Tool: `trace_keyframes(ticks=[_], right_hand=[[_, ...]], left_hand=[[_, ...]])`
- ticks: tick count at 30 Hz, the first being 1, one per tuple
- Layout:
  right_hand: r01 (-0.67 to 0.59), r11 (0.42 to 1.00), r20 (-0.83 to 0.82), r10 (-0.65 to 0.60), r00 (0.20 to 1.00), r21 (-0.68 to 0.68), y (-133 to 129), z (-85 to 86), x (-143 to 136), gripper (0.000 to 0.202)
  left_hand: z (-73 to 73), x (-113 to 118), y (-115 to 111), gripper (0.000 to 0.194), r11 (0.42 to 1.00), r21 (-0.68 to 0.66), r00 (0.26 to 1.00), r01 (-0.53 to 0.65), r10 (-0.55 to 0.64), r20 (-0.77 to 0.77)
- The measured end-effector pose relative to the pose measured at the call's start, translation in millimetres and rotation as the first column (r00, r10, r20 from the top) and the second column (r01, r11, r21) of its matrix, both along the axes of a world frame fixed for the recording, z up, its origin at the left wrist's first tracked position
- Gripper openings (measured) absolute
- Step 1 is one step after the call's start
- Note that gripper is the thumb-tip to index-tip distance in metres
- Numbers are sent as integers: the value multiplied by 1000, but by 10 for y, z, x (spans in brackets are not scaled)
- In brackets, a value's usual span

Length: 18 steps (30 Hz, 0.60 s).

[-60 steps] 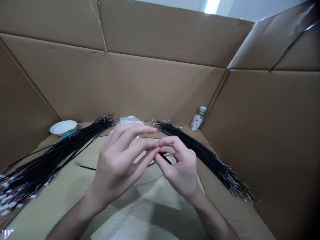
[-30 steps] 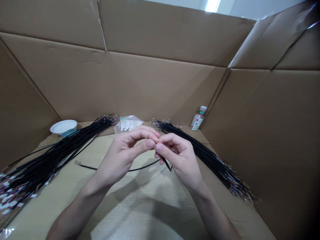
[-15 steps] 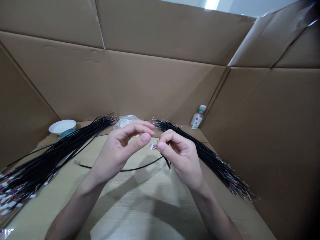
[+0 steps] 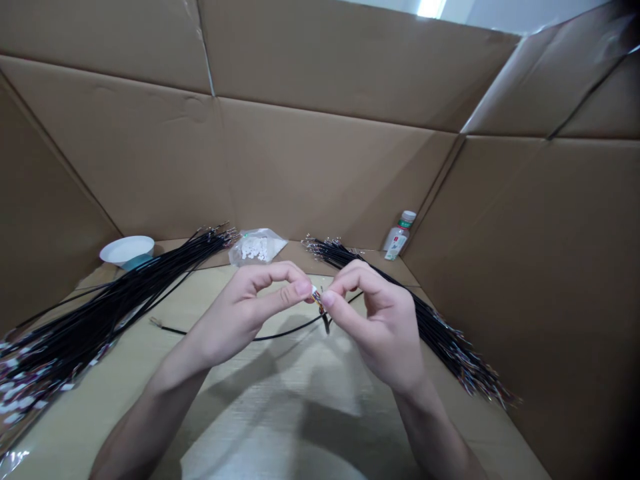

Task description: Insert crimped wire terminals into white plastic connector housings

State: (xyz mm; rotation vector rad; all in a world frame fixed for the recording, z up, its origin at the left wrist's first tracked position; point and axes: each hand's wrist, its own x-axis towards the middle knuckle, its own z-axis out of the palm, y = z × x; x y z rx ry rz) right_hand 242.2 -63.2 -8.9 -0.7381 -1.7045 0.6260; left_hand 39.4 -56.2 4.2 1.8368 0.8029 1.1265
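Note:
Between the thumb and fingers of my left hand (image 4: pixel 265 300) is a small white connector (image 4: pixel 315 291), pinched at the tips. Several thin coloured wires (image 4: pixel 319 303) run from it down into a black cable (image 4: pixel 290 331). My right hand (image 4: pixel 377 313) is closed just to the right of the connector, thumb and forefinger pinching what looks like a thin wire at the cable's end; the fingertips partly hide it. The cable curves left behind my left wrist, and its far end (image 4: pixel 156 323) shows bare thin wires on the table.
A large bundle of black cables (image 4: pixel 115 293) with white connectors lies at left. Another bundle (image 4: pixel 440 333) with loose wire ends lies at right. Behind are a white bowl (image 4: pixel 127 249), a plastic bag of white pieces (image 4: pixel 257 248) and a bottle (image 4: pixel 399 237). Cardboard walls (image 4: pixel 325 167) surround the table.
My left hand, open before, has closed on the white connector. My right hand has shifted slightly right, its fingertips now off the connector's wires and beside them. The connector has tilted.

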Motion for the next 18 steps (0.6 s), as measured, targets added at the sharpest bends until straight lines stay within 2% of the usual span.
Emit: trace_keyframes(ticks=[3,8,12,18], right_hand=[[63,995,139,-74,988,80,-100,51,59,23],[101,981,276,-145,950,168,-199,99,114,21],[123,981,294,-163,942,149,-196,102,125,20],[126,991,281,-133,951,42,-189,127,163,19]], left_hand=[[-34,29,21,25,996,-74,997,51,-47,53],[-75,97,3,27,990,-142,997,24,-13,80],[-113,148,17,27,986,-163,994,32,-15,106],[-149,185,12,24,982,-170,984,76,-47,170]])
